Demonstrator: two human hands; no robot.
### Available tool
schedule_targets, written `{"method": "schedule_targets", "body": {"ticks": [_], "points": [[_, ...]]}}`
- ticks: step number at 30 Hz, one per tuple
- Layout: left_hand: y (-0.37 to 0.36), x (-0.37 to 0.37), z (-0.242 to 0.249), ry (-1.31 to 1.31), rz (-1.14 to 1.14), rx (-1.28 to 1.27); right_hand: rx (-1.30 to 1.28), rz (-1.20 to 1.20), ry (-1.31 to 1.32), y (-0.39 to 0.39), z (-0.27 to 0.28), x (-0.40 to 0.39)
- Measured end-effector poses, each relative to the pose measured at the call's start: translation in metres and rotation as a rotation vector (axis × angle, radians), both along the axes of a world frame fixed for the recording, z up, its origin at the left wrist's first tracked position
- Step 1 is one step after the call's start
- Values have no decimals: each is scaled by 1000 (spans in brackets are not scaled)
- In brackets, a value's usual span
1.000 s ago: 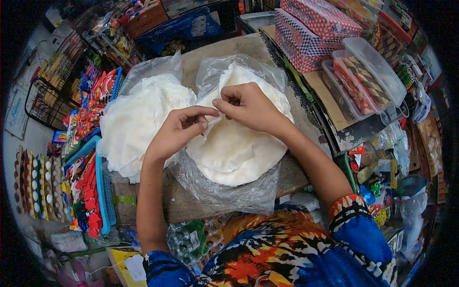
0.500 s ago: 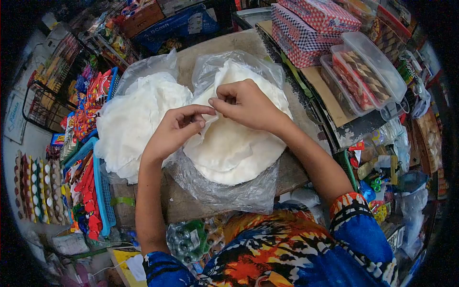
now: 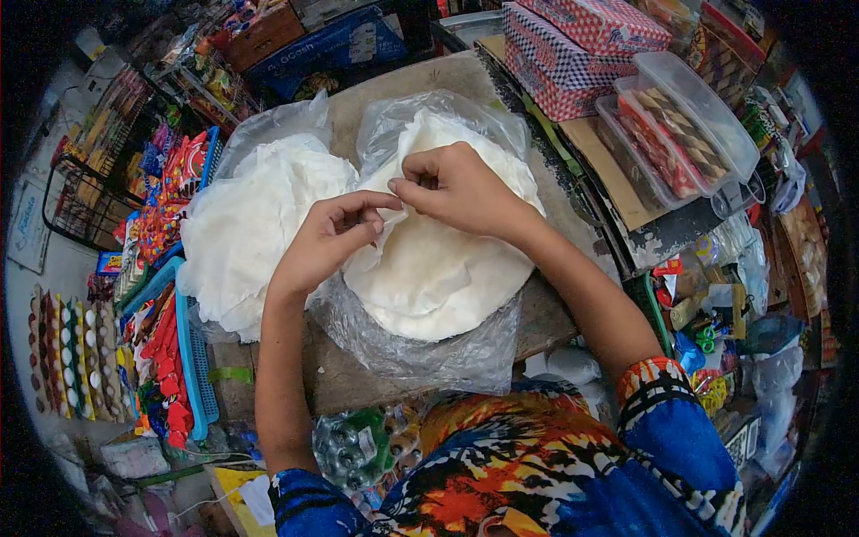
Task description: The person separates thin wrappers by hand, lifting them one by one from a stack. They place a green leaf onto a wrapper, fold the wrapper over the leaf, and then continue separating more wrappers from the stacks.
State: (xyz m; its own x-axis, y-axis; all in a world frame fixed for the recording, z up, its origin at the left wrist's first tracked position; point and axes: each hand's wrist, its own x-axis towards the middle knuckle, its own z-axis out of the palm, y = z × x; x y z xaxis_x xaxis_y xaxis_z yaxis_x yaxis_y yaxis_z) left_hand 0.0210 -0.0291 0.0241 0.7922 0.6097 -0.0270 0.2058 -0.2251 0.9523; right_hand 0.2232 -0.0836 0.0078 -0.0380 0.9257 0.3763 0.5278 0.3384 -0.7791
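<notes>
Mid-frame, the right hand, fingers curled, and the left hand, half-curled, nearly meet over a stack of thin white wrapper sheets on a plastic bag; whether either pinches a sheet, I cannot tell. Another stack lies left of centre.

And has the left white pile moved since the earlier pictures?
No, no visible shift either way: the pile sits in the same place against the blue basket.
</notes>
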Motion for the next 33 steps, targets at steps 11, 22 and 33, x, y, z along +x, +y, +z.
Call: {"method": "schedule_targets", "body": {"ticks": [11,22,33], "points": [[2,-1,-4,4,-17,-1,-13,-9,-28,0,1,0],[2,0,-5,-7,-25,-1,6,-5,-35,0,0,0],[3,1,-8,-1,-33,-7,58,0,-111,1,-2,2]]}}
